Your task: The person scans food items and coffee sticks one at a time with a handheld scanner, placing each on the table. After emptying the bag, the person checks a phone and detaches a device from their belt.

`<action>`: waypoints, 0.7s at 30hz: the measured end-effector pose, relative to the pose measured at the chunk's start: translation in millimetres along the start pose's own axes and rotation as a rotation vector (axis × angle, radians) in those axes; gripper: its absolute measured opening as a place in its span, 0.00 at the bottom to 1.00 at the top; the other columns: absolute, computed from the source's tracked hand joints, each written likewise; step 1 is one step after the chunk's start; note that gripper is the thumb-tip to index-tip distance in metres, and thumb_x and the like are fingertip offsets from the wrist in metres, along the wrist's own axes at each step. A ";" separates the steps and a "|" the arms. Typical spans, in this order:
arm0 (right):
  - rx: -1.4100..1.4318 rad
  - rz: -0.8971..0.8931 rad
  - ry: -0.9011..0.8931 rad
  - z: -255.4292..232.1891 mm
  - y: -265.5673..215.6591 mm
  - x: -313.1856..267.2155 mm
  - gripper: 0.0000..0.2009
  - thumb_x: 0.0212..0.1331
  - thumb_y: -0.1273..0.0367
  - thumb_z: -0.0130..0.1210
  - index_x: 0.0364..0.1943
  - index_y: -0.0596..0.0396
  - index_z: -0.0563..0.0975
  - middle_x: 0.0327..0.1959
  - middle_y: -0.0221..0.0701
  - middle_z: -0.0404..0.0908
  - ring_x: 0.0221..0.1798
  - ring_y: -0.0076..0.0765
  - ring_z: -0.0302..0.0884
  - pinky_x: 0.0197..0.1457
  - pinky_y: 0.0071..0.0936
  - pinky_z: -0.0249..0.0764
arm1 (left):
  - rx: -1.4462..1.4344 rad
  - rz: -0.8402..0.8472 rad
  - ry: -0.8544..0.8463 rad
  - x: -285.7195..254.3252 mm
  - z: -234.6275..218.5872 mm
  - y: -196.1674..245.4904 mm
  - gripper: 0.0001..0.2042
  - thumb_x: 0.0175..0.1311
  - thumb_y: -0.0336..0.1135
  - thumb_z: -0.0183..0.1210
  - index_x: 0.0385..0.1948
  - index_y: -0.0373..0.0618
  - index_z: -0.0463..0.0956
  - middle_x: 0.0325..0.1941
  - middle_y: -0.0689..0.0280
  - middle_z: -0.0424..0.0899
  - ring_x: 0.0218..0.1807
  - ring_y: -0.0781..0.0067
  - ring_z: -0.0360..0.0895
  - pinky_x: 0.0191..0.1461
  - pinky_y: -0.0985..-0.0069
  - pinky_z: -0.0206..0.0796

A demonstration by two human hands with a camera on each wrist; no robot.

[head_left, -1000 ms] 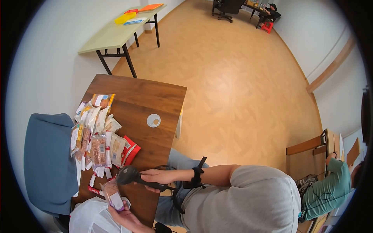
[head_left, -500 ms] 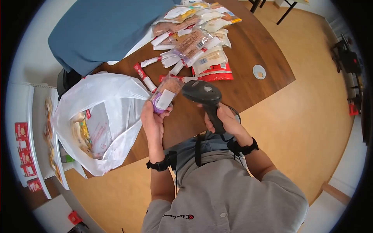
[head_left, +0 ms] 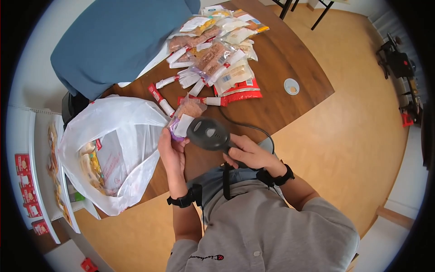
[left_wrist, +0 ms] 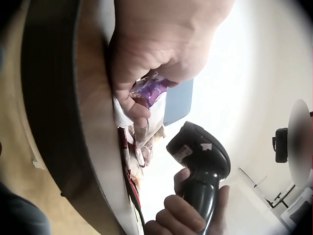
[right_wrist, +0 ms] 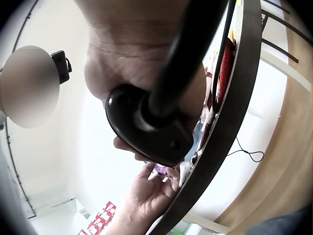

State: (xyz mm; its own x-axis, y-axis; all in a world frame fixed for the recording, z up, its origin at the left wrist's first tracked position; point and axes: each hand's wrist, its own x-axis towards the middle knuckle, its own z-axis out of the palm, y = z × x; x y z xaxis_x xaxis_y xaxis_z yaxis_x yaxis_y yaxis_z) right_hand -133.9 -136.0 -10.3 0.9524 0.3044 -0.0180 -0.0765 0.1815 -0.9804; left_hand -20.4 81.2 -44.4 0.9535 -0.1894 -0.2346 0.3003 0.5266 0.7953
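My left hand (head_left: 171,152) pinches the near end of a clear snack packet (head_left: 190,108), which has brown contents, a white label (head_left: 183,125) and a purple part. In the left wrist view, the thumb and fingers close round the purple end (left_wrist: 152,90). My right hand (head_left: 251,154) grips a black handheld barcode scanner (head_left: 207,134) by its handle. The scanner's head is right beside the label, overlapping its edge in the head view. The right wrist view shows the handle's base (right_wrist: 146,129) and cable, with most of the packet hidden behind.
A pile of snack packets (head_left: 213,59) and red-and-white sticks (head_left: 161,100) covers the wooden table's (head_left: 290,54) far side. An open white plastic bag (head_left: 145,131) with packets inside stands at left. Blue cloth (head_left: 113,45) lies behind; the scanner's cable (head_left: 253,127) crosses the table.
The head view has swung from the room down to the table. Since half a second ago, the scanner's head has tilted left and come closer to the packet's label. The left hand keeps its grip.
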 end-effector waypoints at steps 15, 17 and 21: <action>0.595 -0.063 0.086 -16.5 27.2 2.7 0.35 0.69 0.40 0.35 0.64 0.56 0.64 0.23 0.28 0.71 0.22 0.22 0.70 0.28 0.22 0.69 | -0.008 0.065 -0.084 6.1 54.6 45.5 0.23 0.75 0.48 0.46 0.56 0.34 0.69 0.50 0.54 0.81 0.41 0.59 0.84 0.43 0.73 0.78; 0.622 -0.040 0.093 -15.7 26.4 4.8 0.35 0.69 0.40 0.35 0.64 0.56 0.64 0.23 0.29 0.71 0.22 0.23 0.71 0.28 0.23 0.69 | -0.007 0.081 -0.099 27.7 93.8 56.8 0.23 0.76 0.49 0.45 0.55 0.34 0.69 0.49 0.53 0.82 0.41 0.58 0.85 0.43 0.71 0.78; 0.626 -0.021 0.107 -13.3 23.7 3.4 0.35 0.70 0.40 0.35 0.64 0.57 0.64 0.23 0.29 0.71 0.22 0.24 0.70 0.28 0.23 0.67 | 0.009 0.038 -0.301 75.9 137.8 62.9 0.26 0.75 0.51 0.46 0.58 0.34 0.66 0.51 0.52 0.81 0.44 0.57 0.84 0.46 0.67 0.78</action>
State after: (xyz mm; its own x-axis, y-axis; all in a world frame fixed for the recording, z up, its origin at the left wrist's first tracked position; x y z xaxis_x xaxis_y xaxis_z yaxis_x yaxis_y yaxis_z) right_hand -128.6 -143.1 -36.3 0.9773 0.2055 -0.0511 -0.1847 0.7090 -0.6806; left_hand 67.2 -14.2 64.7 0.9129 -0.4071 -0.0291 0.2627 0.5314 0.8054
